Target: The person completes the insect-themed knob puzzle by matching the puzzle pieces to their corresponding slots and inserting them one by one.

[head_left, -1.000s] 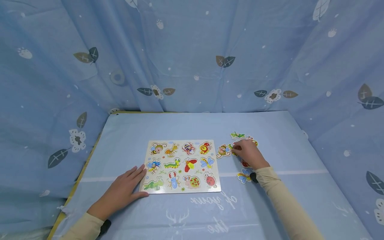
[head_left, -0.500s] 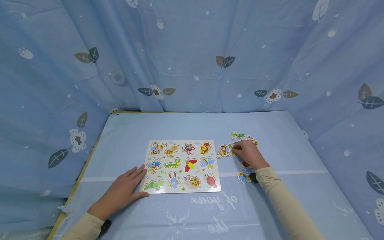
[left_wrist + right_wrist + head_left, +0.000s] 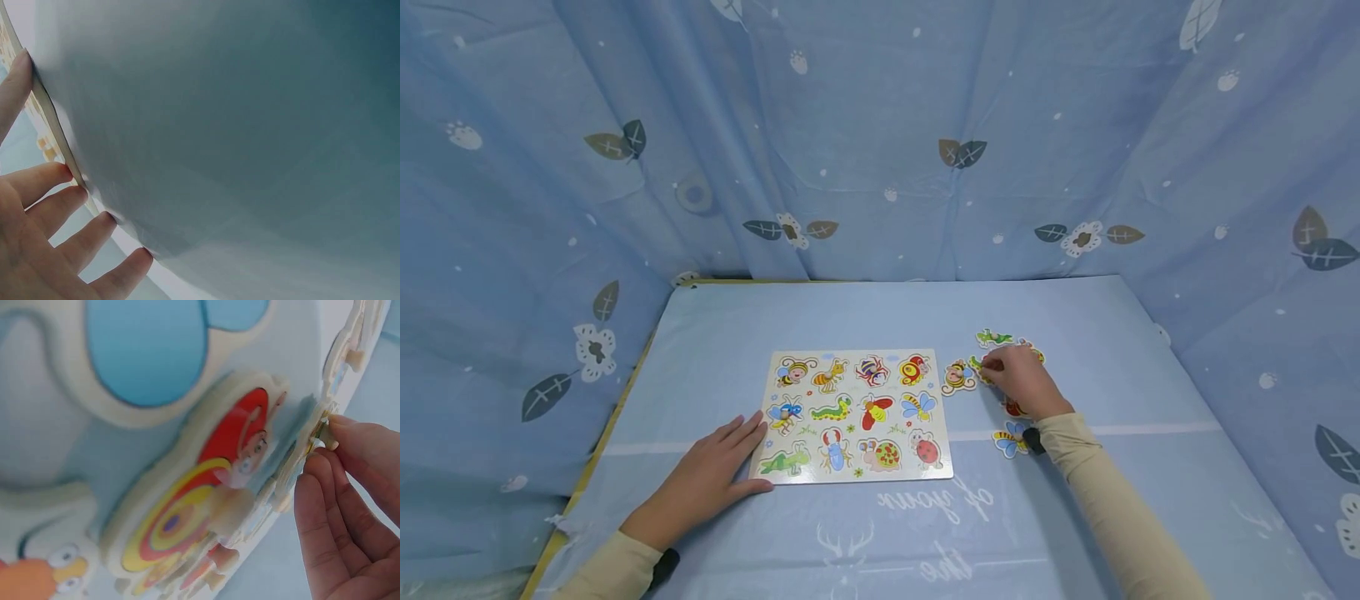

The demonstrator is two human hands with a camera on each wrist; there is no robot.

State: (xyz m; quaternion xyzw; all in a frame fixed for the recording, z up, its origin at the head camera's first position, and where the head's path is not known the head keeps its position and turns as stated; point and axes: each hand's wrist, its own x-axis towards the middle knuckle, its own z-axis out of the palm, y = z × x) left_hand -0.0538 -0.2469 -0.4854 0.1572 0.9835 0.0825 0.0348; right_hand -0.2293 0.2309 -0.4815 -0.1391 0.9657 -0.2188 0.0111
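Observation:
My left hand (image 3: 715, 467) lies with fingers extended against the left edge of a wooden insect puzzle board (image 3: 945, 476). In the left wrist view, the fingertips (image 3: 139, 259) line up along the board's edge. Right of the board, my right hand (image 3: 1021, 379) pinches the small wooden knob (image 3: 328, 436) of a puzzle piece. A green caterpillar piece (image 3: 975, 363) shows at its fingertips in the head view, partly covered by them. A bee puzzle piece (image 3: 957, 377) lies between this hand and the board.
Around the right hand lie a grasshopper piece (image 3: 994, 338), a blue-winged dragonfly piece (image 3: 1009, 440) and a red piece (image 3: 1015, 408) partly under the wrist. A red and yellow snail-like piece (image 3: 187, 494) is close in the right wrist view. Patterned blue cloth (image 3: 887, 208) hangs behind the table.
The right hand's fingertips have shifted slightly up and right, showing more of the caterpillar piece. My left hand stays in place on the board's edge.

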